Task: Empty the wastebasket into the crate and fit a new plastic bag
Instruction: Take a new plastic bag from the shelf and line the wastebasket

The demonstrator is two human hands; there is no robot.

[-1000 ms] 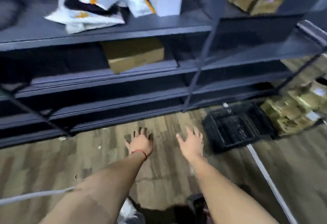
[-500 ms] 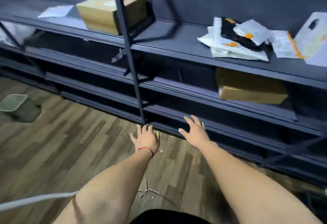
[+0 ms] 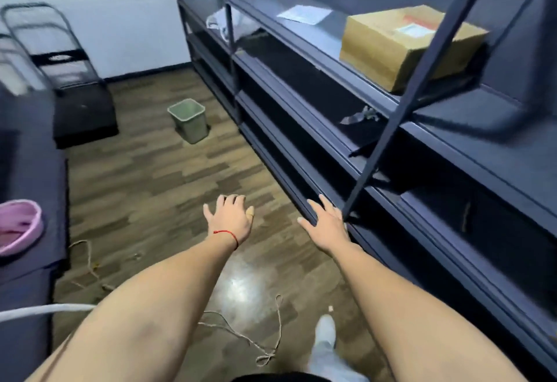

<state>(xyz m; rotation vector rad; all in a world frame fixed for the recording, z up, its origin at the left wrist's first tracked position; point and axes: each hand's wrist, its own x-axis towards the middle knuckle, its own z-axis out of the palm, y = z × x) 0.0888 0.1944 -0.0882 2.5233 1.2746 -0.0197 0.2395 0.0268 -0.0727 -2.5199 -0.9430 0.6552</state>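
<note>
1. The left hand (image 3: 230, 220) has its fingers (image 3: 238, 200) spread and slightly curled, gripping nothing; a red string sits at its wrist
2. The right hand (image 3: 327, 221) is likewise bare, fingers (image 3: 324, 203) splayed flat, just beside the lowest edge of the dark shelving (image 3: 331, 116)
3. Under both hands lies wood-pattern floor (image 3: 168, 176), with loose twine (image 3: 259, 342) nearer the body than the fingers
4. The wastebasket (image 3: 189, 120) stands upright on the floor well beyond the fingertips, ahead and to the left of the left hand, near the foot of the shelving
5. It looks like thin green plastic: probably light, stiff-walled, a little slick. Its rim seems the best hold, one hand either side, or a rim and base for tipping
6. No liner shows clearly at its rim, and its contents cannot be told
7. No crate is in view
</note>
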